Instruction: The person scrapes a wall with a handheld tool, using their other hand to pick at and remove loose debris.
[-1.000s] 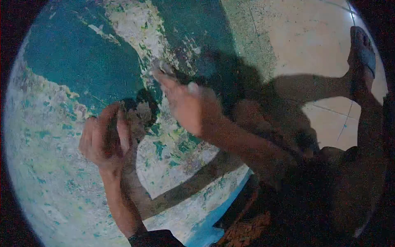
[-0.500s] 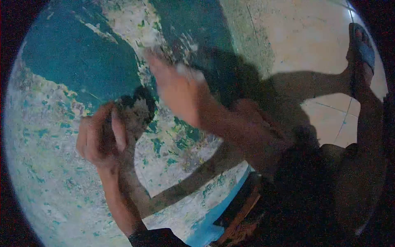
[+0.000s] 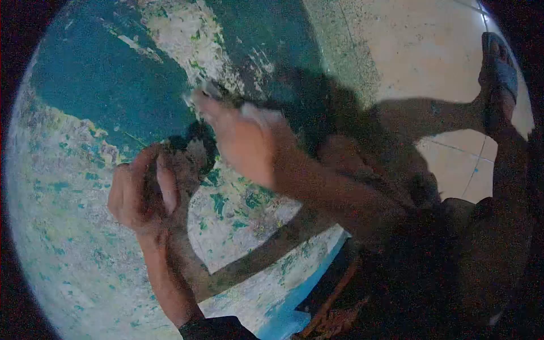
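Observation:
My right hand (image 3: 249, 139) is closed around a small scraper-like tool (image 3: 211, 92), blurred by motion, whose light edge touches the wall surface near the border of the dark green paint (image 3: 113, 85). To its left, my left hand (image 3: 141, 190) is bent at the fingers close to the surface, with its fingertips near a dark shadow. Whether it holds anything is hidden. Around both hands, the surface shows a whitish, patchy area (image 3: 85, 226) with green flecks where paint is gone.
Beige floor tiles (image 3: 419, 51) lie at the upper right. A foot in a sandal (image 3: 501, 73) rests at the right edge. Light blue paint (image 3: 289, 317) shows along the bottom, beside dark clothing. Shadows of the arms cross the surface.
My right hand has moved slightly down, with the tool's edge now lower and nearer the green paint's border. My left hand has barely moved.

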Demonstrator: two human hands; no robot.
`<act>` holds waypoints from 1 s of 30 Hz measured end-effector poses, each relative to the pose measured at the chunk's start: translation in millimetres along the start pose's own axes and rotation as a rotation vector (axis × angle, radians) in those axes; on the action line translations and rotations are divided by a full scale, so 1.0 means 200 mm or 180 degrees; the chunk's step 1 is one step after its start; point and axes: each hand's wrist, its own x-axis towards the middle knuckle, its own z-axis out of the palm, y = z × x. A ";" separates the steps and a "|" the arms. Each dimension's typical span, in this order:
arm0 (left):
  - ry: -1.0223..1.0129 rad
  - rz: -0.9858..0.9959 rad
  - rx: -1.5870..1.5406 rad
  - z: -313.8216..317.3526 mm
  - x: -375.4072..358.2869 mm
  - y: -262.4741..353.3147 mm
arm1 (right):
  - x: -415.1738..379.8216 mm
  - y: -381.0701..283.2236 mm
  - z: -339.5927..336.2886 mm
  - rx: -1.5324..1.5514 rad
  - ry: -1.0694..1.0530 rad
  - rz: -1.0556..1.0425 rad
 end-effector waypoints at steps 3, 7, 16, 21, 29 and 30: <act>0.0039 -0.0153 0.0005 0.01 -0.01 0.05 | 0.12 -0.01 0.02 -0.0422 0.0044 -0.0001; -0.0013 -0.0080 -0.0017 -0.02 0.02 0.04 | -0.08 -0.12 -0.06 -0.0401 -0.0826 0.0513; 0.0066 0.0119 -0.0069 -0.01 0.03 0.01 | 0.06 -0.08 -0.06 0.0192 -0.0376 0.0309; -0.0021 0.0079 -0.0054 -0.02 -0.01 0.00 | 0.05 -0.11 -0.16 0.0223 -0.0947 0.0616; -0.0049 -0.0064 -0.0004 -0.02 0.00 0.02 | 0.07 -0.02 -0.02 0.0021 -0.0446 0.0500; -0.0040 0.0061 0.0011 -0.02 0.01 0.01 | 0.08 -0.02 -0.03 -0.0033 -0.0446 0.0517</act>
